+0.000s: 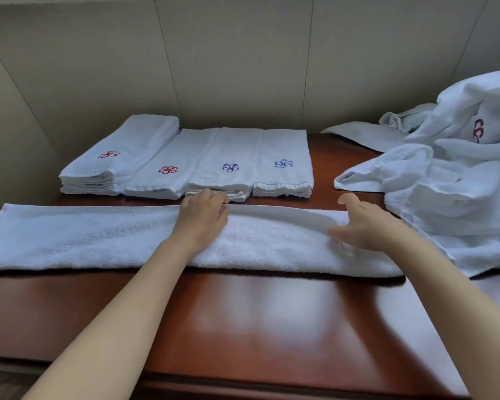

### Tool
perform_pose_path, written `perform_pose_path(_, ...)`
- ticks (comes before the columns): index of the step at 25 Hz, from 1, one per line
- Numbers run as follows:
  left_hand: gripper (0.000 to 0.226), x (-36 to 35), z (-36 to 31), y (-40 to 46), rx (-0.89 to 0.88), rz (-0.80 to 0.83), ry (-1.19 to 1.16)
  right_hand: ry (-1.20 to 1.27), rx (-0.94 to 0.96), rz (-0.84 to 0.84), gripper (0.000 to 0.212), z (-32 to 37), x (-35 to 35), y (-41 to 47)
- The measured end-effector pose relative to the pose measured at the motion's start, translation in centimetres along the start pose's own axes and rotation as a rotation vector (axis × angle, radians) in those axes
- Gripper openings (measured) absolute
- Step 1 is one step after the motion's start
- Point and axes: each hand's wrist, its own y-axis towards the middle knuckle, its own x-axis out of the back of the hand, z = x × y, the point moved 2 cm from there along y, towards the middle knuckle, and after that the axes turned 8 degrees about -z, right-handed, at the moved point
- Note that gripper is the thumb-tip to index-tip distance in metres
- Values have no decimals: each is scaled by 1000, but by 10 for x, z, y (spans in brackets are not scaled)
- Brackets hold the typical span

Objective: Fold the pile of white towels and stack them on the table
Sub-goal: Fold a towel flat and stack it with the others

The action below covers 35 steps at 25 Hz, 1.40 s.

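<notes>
towel in work (98, 235): long white strip, folded lengthwise, lies flat across the bench (243, 313) left to right, just in front of the folded stacks; far edge looks doubled over, near edge casts a dark shadow line on the wood.
left hand (202, 216): palm down on the strip near its middle, at the far folded edge; fingers (217, 202) lie close together, slightly bent over that edge. Cannot tell if they pinch it or only press.
right hand (364, 223): on the strip's right part, near its far edge; fingers spread and fairly straight, thumb (345, 199) raised off the cloth. Lower fingertips are blurred, contact there unclear.
folded stacks (185, 163): four white piles side by side at the back of the bench, touching or nearly so. Left two carry a red flower mark (109, 154), right two a blue-purple one (283, 164). Leftmost pile is the tallest.
unfolded pile (459, 174): crumpled white towels heaped at the right end of the bench, overlapping the strip's right end; one shows a dark embroidered mark (478, 131).
bench: glossy red-brown wood, bare in front of the strip.
wall (243, 59): pale panelled surface right behind the stacks.
</notes>
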Motion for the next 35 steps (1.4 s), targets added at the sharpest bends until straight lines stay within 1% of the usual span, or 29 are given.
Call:
perform_pose_path(1, 25, -2, -12, 0, -61, 4, -8, 50, -6, 55, 74, 1, 0, -3)
perform_pose_path(2, 26, -5, -26, -1, -125, 12, -7, 70, -9, 92, 77, 1, 0, -7)
perform_pose_path(3, 27, -7, -38, -2, -181, 2, -12, 73, -11, 110, 74, 0, -1, -11)
perform_pose_path(5, 36, -10, -57, -6, -256, -29, -2, 88, -20, 73, 57, -6, -2, -14)
perform_pose_path(6, 44, -8, -61, -8, -272, -76, 16, 102, -21, 12, 49, -9, -1, -14)
perform_pose_path(7, 50, -8, -63, -10, -279, -131, 36, 120, -21, -89, 45, -13, -1, -14)
perform_pose_path(8, 52, -6, -65, -12, -289, -174, 48, 139, -29, -216, 43, -18, -1, -12)
perform_pose_path(9, 49, -4, -68, -14, -308, -180, 36, 153, -50, -337, 45, -22, 0, -11)
perform_pose_path(10, 42, -2, -71, -17, -324, -141, -9, 151, -84, -425, 49, -26, 0, -10)
perform_pose_path(11, 39, -1, -76, -19, -309, -62, -77, 149, -121, -473, 52, -30, -1, -9)
perform_pose_path(13, 46, -8, -79, -23, -234, 197, -176, 135, -136, -550, 55, -33, 0, -7)
perform_pose_path(14, 50, -12, -80, -25, -221, 323, -145, 125, -84, -625, 53, -31, 0, -7)
perform_pose_path(15, 53, -14, -81, -25, -227, 386, -113, 134, 16, -703, 48, -25, 0, -8)
perform_pose_path(16, 55, -15, -82, -26, -238, 406, -98, 163, 146, -742, 42, -16, -1, -9)
perform_pose_path(17, 56, -17, -81, -26, -240, 413, -94, 184, 279, -716, 35, -4, -6, -10)
perform_pose_path(18, 57, -17, -81, -26, -235, 424, -93, 164, 383, -621, 29, 7, -14, -11)
perform_pose_path(19, 58, -16, -81, -26, -228, 435, -94, 111, 435, -484, 25, 17, -25, -13)
perform_pose_path(20, 58, -16, -81, -27, -224, 440, -94, 37, 425, -349, 26, 22, -35, -13)
perform_pose_path(21, 59, -14, -83, -28, -225, 433, -88, -39, 356, -248, 29, 19, -43, -9)
perform_pose_path(22, 59, -12, -83, -29, -227, 418, -76, -86, 269, -197, 35, 13, -44, -6)
perform_pose_path(25, 60, -9, -78, -25, -200, 395, -42, -123, 81, -182, 49, -7, -38, 1)
perform_pose_path(28, 62, -14, -74, -25, -190, 464, -37, -94, 1, -82, 55, -13, -39, -4)
perform_pose_path(30, 62, -14, -72, -24, -180, 469, -61, -131, -27, -110, 57, -8, -38, -7)
perform_pose_path(31, 61, -12, -68, -22, -151, 456, -60, -162, -8, -157, 57, -1, -36, -6)
perform_pose_path(32, 62, -9, -58, -20, -100, 439, -42, -182, 50, -217, 56, 13, -34, -6)
perform_pose_path(34, 63, -7, -29, -16, 11, 446, 31, -145, 247, -314, 51, 55, -34, -8)
perform_pose_path(35, 64, -5, -13, -16, 48, 464, 60, -105, 356, -323, 49, 81, -37, -12)
